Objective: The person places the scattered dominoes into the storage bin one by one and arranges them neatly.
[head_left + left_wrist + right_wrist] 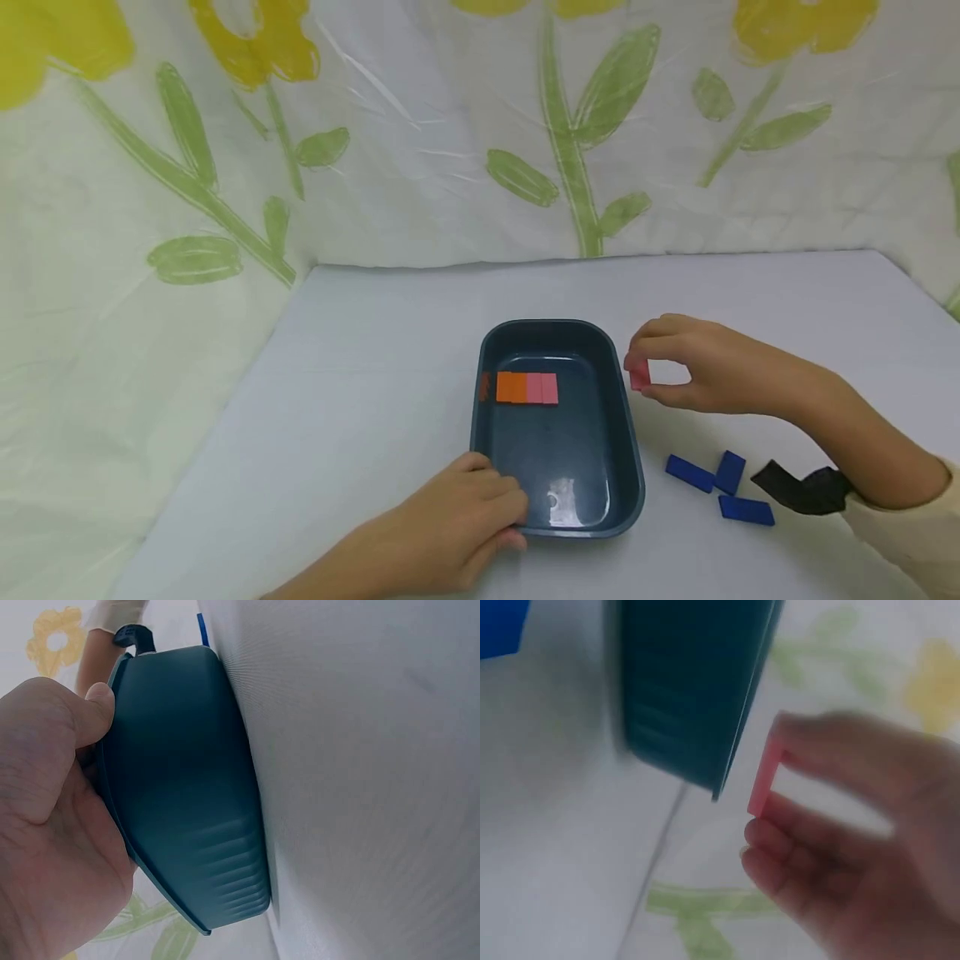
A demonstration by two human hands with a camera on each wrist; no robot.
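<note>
A dark teal plastic tray lies on the white table, its near left corner gripped by my left hand. In the left wrist view, that thumb is bent over the tray's rim. Inside, toward the far left, orange blocks and pink blocks form one side-by-side row. Just outside the tray's right wall, my right hand pinches another pink block between thumb and fingers. The right wrist view shows that pink block held by its two ends, apart from the tray's rim.
Three blue blocks lie on the table right of the tray, below the right forearm. A black strap is on the right wrist by the sleeve. A white cloth with painted flowers hangs behind the table.
</note>
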